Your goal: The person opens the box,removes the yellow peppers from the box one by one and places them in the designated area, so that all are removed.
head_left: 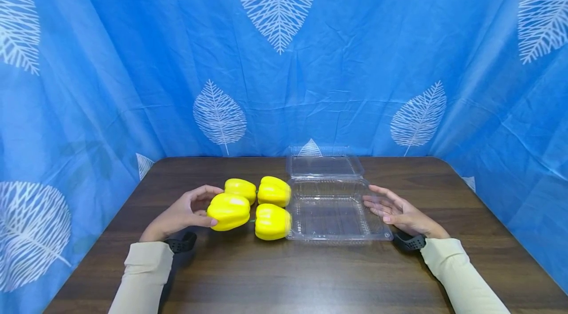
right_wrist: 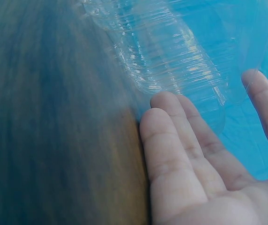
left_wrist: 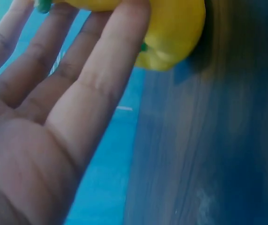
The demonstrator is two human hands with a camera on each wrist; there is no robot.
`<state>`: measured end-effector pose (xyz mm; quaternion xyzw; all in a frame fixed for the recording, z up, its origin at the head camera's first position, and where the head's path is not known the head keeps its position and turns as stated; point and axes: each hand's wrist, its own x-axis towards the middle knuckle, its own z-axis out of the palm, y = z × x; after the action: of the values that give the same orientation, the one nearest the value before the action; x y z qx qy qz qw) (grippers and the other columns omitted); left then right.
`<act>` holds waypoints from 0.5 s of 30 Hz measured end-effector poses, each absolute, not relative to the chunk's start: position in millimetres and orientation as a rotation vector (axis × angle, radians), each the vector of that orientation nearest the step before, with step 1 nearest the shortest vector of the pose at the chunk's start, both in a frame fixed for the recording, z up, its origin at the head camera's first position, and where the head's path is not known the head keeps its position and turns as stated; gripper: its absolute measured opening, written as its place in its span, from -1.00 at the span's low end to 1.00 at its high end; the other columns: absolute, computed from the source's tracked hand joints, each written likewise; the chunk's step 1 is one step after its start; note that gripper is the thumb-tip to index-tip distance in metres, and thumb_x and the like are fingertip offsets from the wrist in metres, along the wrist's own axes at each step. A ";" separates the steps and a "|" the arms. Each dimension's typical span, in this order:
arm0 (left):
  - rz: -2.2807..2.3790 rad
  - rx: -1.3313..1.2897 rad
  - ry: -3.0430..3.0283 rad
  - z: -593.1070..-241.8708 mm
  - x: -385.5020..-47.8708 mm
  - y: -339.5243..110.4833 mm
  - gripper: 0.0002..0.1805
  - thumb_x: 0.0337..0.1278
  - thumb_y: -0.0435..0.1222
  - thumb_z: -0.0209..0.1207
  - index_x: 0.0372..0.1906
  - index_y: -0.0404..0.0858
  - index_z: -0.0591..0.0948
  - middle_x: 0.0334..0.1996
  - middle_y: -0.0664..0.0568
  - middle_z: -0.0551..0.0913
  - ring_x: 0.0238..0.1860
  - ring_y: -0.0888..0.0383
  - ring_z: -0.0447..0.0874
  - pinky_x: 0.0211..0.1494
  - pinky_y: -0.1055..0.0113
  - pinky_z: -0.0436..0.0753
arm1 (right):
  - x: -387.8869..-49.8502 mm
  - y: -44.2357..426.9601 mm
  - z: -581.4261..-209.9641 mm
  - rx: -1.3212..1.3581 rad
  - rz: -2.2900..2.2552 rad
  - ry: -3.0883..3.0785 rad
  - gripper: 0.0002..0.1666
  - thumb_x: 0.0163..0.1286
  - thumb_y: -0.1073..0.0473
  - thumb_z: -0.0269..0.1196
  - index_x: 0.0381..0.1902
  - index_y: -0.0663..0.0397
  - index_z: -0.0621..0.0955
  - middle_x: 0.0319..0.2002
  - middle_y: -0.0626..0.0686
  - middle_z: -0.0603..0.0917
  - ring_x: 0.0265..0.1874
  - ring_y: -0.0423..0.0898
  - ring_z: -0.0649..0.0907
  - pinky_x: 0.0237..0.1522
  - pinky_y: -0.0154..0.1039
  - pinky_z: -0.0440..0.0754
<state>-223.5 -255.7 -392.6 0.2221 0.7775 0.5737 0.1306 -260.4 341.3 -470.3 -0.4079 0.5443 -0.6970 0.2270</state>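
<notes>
In the head view my left hand (head_left: 184, 211) grips a yellow bell pepper (head_left: 228, 211), thumb at its near side. Three more peppers lie beside it: one behind (head_left: 240, 190), one at the back right (head_left: 273, 191) and one at the front right (head_left: 272, 222). A clear plastic container (head_left: 330, 215) stands right of them, its lid (head_left: 326, 165) folded back. My right hand (head_left: 406, 216) is at the container's right side, fingers extended. In the right wrist view the fingertips of the right hand (right_wrist: 199, 154) are against or close to the clear wall (right_wrist: 157, 51).
The dark wooden table (head_left: 310, 274) carries these things. A blue curtain (head_left: 355, 57) with white leaf prints hangs behind the table and along both sides. The two right-hand peppers lie close against the container's left edge.
</notes>
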 end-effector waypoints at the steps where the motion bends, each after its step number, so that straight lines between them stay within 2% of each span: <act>1: 1.652 0.642 2.264 -393.2 -224.1 -256.9 -0.21 0.13 -0.33 0.44 0.42 -0.54 0.41 0.26 -0.36 0.56 0.13 -0.02 0.63 0.13 0.27 0.78 | -260.4 341.3 -470.3 -1.123 -1.922 1.497 -0.15 0.65 0.48 0.07 0.75 -0.10 0.15 0.61 -0.03 0.40 0.58 -0.20 0.40 0.54 -0.33 0.35; 9: 1.547 0.608 2.290 -399.0 -228.7 -260.7 -0.20 0.06 -0.30 0.44 0.40 -0.52 0.44 0.28 -0.34 0.56 0.15 -0.11 0.61 0.10 0.22 0.78 | -261.9 341.7 -472.9 -1.143 -1.931 1.463 -0.13 0.65 0.50 0.04 0.76 -0.08 0.12 0.63 -0.02 0.38 0.59 -0.18 0.38 0.54 -0.33 0.35; 12: 1.507 0.600 2.302 -400.5 -230.2 -259.9 -0.20 0.03 -0.30 0.44 0.39 -0.52 0.45 0.28 -0.34 0.56 0.17 -0.12 0.61 0.14 0.21 0.77 | -261.1 341.6 -472.1 -1.131 -1.933 1.466 -0.14 0.64 0.50 0.04 0.76 -0.07 0.12 0.62 -0.02 0.38 0.59 -0.18 0.39 0.54 -0.33 0.35; 15: 1.467 0.587 2.320 -402.0 -230.7 -259.4 -0.19 0.00 -0.30 0.45 0.39 -0.50 0.45 0.30 -0.34 0.55 0.21 -0.14 0.60 0.22 0.11 0.75 | -260.2 341.3 -471.2 -1.118 -1.934 1.470 -0.14 0.64 0.50 0.04 0.75 -0.07 0.13 0.62 -0.02 0.39 0.59 -0.18 0.39 0.55 -0.32 0.34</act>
<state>-230.7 -259.4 -402.0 0.2062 0.8149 0.5154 0.1665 -260.2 341.3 -471.2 -0.4066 0.5350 -0.7034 0.2317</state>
